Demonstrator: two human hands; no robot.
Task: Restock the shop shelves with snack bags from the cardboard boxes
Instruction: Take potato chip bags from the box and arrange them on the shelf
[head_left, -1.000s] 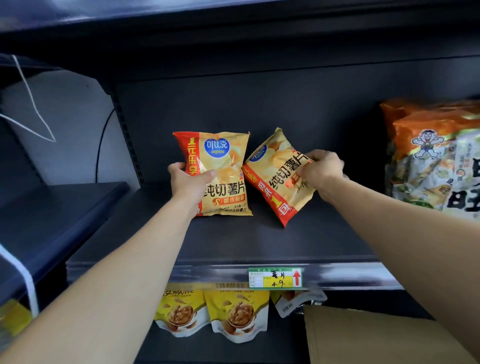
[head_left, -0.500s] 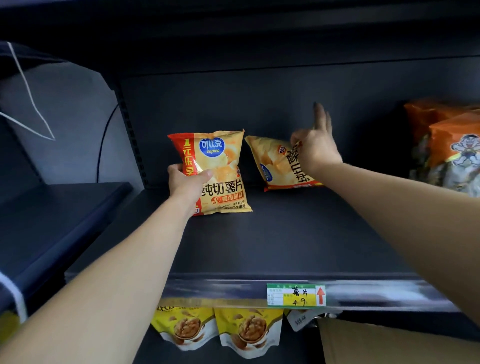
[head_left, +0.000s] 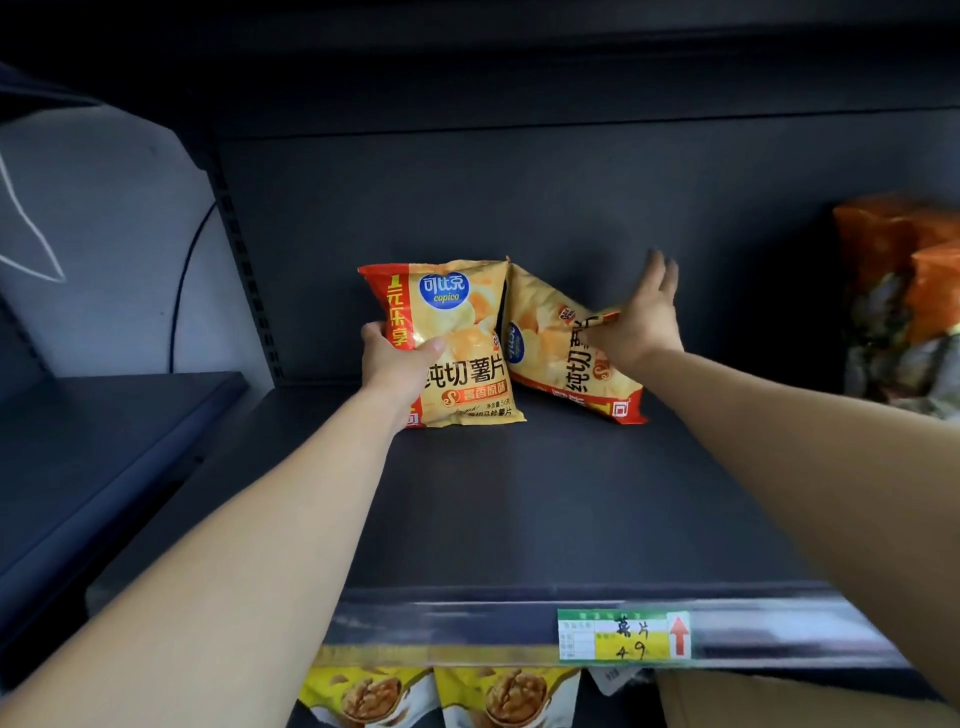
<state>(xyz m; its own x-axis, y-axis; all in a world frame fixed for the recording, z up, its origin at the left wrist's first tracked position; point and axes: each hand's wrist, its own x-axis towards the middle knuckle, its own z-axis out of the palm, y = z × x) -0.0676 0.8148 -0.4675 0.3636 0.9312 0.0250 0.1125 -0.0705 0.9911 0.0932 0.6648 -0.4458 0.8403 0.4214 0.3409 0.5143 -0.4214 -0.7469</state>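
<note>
Here, two yellow crisp packets with red borders stand at the far middle of a dark shelf (head_left: 519, 509), close to its back panel (head_left: 519, 208). The upright chip bag (head_left: 462, 332) faces forward on its bottom edge. The leaning chip bag (head_left: 556, 358) is just to its right, tilted so that its top corner touches the first bag's upper right edge and its red bottom corner points right and near. The left hand (head_left: 395, 364) grips the upright chip bag at its left edge, with the thumb curled across the front and the fingers hidden behind. The right hand (head_left: 641, 319) is spread, its fingers straight, apart and blurred, pointing up toward the back panel. The heel of that hand rests against the leaning bag's upper right edge; whether the thumb pinches that edge cannot be told. Both bare forearms reach in from the near side. On the shelf's near lip sits a green and yellow price label (head_left: 623, 636) with a red arrow. At the far right of the same shelf stand orange snack bags (head_left: 898, 291), well apart from the crisps. Below the lip, yellow walnut bags (head_left: 436, 696) line the lower level, with a cardboard box (head_left: 779, 701) to their right. To the left, a slotted upright (head_left: 244, 270) and a dark cable (head_left: 182, 301) border a neighbouring shelf (head_left: 104, 441).
</note>
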